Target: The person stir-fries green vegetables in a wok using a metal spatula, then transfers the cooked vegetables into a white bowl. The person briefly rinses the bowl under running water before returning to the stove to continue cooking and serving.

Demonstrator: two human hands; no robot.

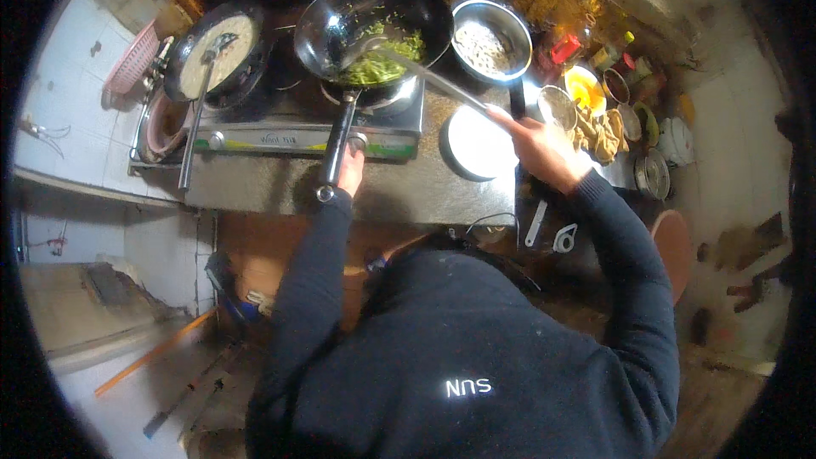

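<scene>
My right hand [542,150] grips the long handle of a metal spatula [446,84], whose blade sits among chopped green vegetables [389,62]. They lie in a dark wok [315,44] on the right burner of a gas stove [274,138]. My left hand [350,172] is low at the stove's front, partly hidden behind the wok handle [339,134]. Its fingers are at the right control knob [358,142].
On the left burner, another pan [173,70] holds pale food and a ladle [203,102]. To the right stand a steel saucepan [524,44] with pale pieces, a white plate [481,143], bottles [612,51], bowls [586,90] and a crumpled cloth [602,134]. A pink basket [132,57] hangs left.
</scene>
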